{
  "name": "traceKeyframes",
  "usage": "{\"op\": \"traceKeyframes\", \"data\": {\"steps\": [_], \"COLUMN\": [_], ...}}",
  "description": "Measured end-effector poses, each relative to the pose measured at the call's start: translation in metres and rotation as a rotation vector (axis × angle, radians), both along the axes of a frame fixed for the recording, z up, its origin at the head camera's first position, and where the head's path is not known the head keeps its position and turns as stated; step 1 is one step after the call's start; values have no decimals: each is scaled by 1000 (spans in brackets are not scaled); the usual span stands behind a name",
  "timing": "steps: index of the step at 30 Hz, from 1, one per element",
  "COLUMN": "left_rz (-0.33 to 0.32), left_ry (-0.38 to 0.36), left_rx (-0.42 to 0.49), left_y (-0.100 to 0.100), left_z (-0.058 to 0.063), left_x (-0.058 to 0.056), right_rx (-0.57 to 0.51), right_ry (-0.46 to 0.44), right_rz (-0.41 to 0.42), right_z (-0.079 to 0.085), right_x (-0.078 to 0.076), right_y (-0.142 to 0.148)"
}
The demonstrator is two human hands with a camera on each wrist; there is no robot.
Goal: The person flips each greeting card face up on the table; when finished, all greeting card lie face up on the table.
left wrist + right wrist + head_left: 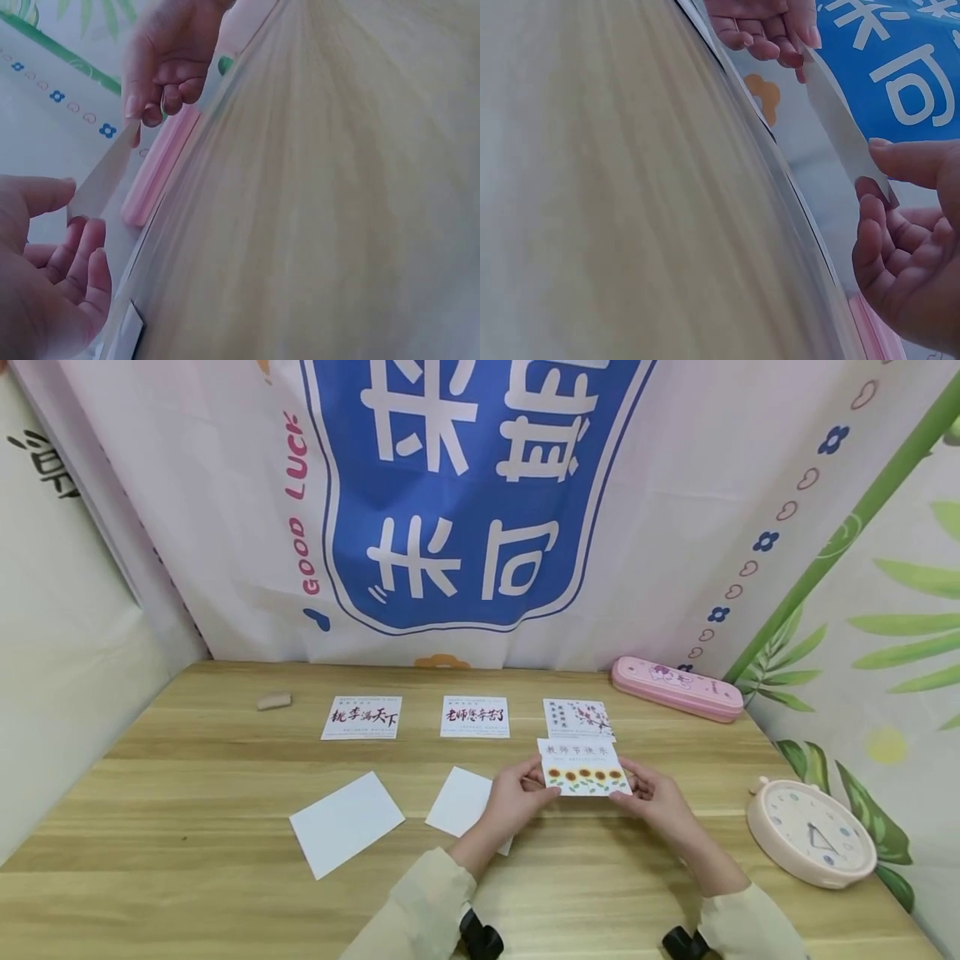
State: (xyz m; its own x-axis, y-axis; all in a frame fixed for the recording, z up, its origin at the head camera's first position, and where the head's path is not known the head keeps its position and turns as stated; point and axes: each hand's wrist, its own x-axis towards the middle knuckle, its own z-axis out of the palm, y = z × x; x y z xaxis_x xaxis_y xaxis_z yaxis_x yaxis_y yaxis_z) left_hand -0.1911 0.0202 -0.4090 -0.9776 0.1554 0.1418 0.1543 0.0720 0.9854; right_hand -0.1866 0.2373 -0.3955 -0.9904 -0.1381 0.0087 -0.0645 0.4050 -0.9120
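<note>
A white card with a row of sunflowers (584, 777) and a line of characters is held up over the table between both hands. My left hand (519, 795) pinches its left edge between thumb and fingers. At the opposite edge my right hand (660, 802) pinches it the same way. Both wrist views show the card's blank back (105, 176), raised off the table. Behind it lies a card with red blossoms (577, 720), its lower edge close to the held card's top in the head view. A blank white card (459, 802) lies partly hidden under my left forearm.
Two cards with red lettering, one on the left (362, 718) and one in the middle (475, 717), lie along the back. Another blank card (347, 824) lies front left. An eraser-like beige piece (274, 702), pink pencil case (677, 690) and alarm clock (812, 833) stand around the wooden table (187, 877).
</note>
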Motion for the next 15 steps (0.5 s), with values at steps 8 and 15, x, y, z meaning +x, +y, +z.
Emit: {"op": "traceKeyframes", "data": {"steps": [8, 15], "left_rz": [-91, -118], "left_ry": [53, 119], "left_rx": [-228, -490], "left_y": [13, 16], "left_z": [1, -7], "left_x": [9, 9], "right_rx": [107, 209], "right_ry": [-27, 13], "right_rz": [4, 81], "right_z": [-1, -9], "right_x": [10, 12], "right_y": [22, 29]}}
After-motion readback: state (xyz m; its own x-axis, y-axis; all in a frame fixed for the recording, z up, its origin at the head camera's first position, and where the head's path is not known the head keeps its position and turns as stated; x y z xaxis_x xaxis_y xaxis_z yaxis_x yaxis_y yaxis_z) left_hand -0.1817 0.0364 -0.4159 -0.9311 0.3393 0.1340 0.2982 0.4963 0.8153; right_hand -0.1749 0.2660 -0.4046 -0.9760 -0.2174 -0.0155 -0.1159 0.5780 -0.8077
